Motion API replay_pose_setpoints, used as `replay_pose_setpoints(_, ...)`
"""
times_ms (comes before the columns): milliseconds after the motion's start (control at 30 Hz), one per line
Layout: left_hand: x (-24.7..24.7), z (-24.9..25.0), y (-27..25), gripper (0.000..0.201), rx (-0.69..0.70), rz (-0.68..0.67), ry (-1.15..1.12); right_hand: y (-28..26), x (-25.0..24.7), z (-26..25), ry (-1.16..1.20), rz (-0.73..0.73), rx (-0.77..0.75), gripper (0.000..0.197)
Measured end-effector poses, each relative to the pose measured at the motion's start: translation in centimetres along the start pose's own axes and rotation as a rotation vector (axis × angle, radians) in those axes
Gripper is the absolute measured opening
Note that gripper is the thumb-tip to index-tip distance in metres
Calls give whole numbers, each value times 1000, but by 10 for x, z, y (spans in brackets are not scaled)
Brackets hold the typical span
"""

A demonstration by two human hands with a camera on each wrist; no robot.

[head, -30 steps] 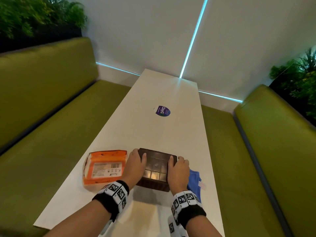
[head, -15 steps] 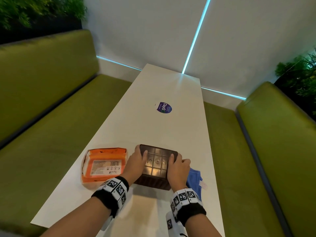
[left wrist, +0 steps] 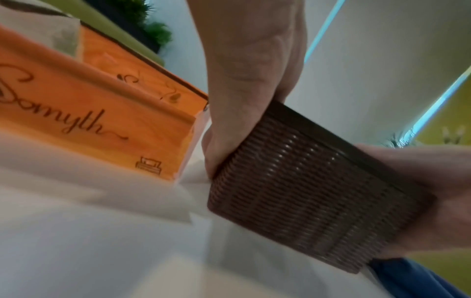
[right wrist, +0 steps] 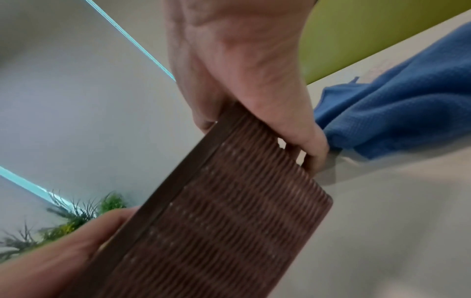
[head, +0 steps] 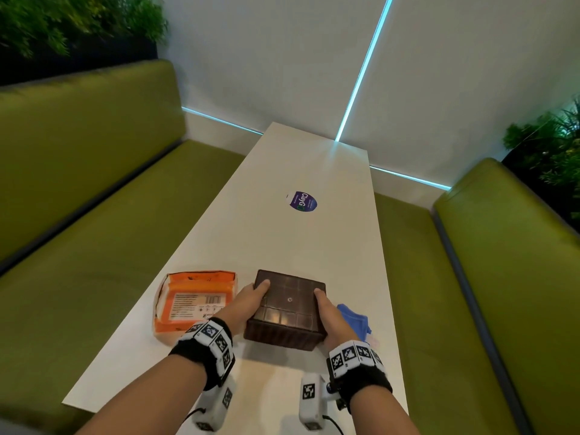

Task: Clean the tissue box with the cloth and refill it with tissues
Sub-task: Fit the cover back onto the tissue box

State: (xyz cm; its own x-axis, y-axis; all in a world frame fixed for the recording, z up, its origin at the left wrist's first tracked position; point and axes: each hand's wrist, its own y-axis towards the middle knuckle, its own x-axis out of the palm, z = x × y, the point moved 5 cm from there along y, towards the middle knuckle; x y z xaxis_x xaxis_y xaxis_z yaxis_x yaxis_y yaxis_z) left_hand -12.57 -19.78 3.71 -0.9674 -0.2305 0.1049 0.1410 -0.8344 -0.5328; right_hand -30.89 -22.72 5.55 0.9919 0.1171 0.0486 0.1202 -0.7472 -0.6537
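Tissue pack: we saw the orange tissue pack (head: 194, 301) lying flat on the white table (head: 282, 233) at lower left of the head view, just beside our left hand; its printed side filled the left of the left wrist view (left wrist: 97, 113)
Left hand: our left hand (head: 248, 306) clasped the left side of the box, thumb laid on its top face near the far left corner; whether the box touched the table we could not tell
Tissue box: the brown woven tissue box (head: 287, 309) sat low at centre of the head view, between both hands, its gridded face turned up; the ribbed wall showed in both wrist views (left wrist: 305, 189)
Right hand: our right hand (head: 332, 318) grasped the right side, thumb on top
Cloth: the blue cloth (head: 354, 320) lay crumpled on the table just right of that hand, nearly touching it (right wrist: 397, 104)
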Motion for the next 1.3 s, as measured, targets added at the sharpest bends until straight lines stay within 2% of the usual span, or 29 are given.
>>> replay_pose_setpoints(33, 2, 4, -10, 38, 2, 6, -17, -3, 1, 1, -5, -5, 8, 43)
replay_pose_setpoints(100, 3, 4, -18, 39, 12, 10, -14, -5, -1, 1, -19, 5, 5, 43)
replay_pose_setpoints(200, 4, -6, -23, 60, 11, -17, 0, -9, -3, 4, 27, -23, -25, 46)
replay_pose_setpoints(233, 6, -5, -31, 55, 17, -18, -37, -12, -3, 5, 41, -46, -30, 50)
replay_pose_setpoints(300, 12, 0, -47, 33, 50, -46, -84, -18, -7, 8, 57, -65, -38, 57)
replay_pose_setpoints(367, 13, 5, -61, 27, 123, -74, -137, -27, -13, 8, 87, -101, -54, 65)
replay_pose_setpoints(467, 8, 24, -88, 48, 304, -80, -158, -41, -21, 6, 246, -289, -33, 82)
replay_pose_setpoints(533, 3, 35, -107, 70, 440, -93, 16, -48, -28, 5, 303, -403, 40, 89)
replay_pose_setpoints(633, 7, 46, -143, 92, 748, -145, 400, -54, -39, 16, 174, -439, 242, 97)
replay_pose_setpoints(700, 13, 39, -159, 97, 903, -229, 606, -62, -43, 26, 61, -451, 334, 93)
replay_pose_setpoints(767, 16, 26, -167, 100, 996, -298, 753, -69, -46, 33, 68, -458, 372, 79)
replay_pose_setpoints(867, 9, 9, -160, 104, 1010, -322, 853, -74, -47, 31, 138, -403, 345, 58)
replay_pose_setpoints(967, 5, -1, -144, 114, 968, -303, 920, -70, -40, 28, 146, -337, 264, 47)
replay_pose_setpoints(1033, 3, -6, -130, 126, 811, -251, 897, -62, -34, 30, 182, -295, 165, 47)
replay_pose_setpoints(1100, 1, -8, -119, 134, 614, -213, 782, -55, -24, 34, 201, -275, 89, 51)
replay_pose_setpoints(1200, -9, -13, -96, 113, 431, -135, 490, -43, -10, 39, 222, -268, -33, 46)
replay_pose_setpoints(1300, -19, -15, -77, 83, 451, -37, 472, -34, -2, 32, 245, -247, -191, 37)
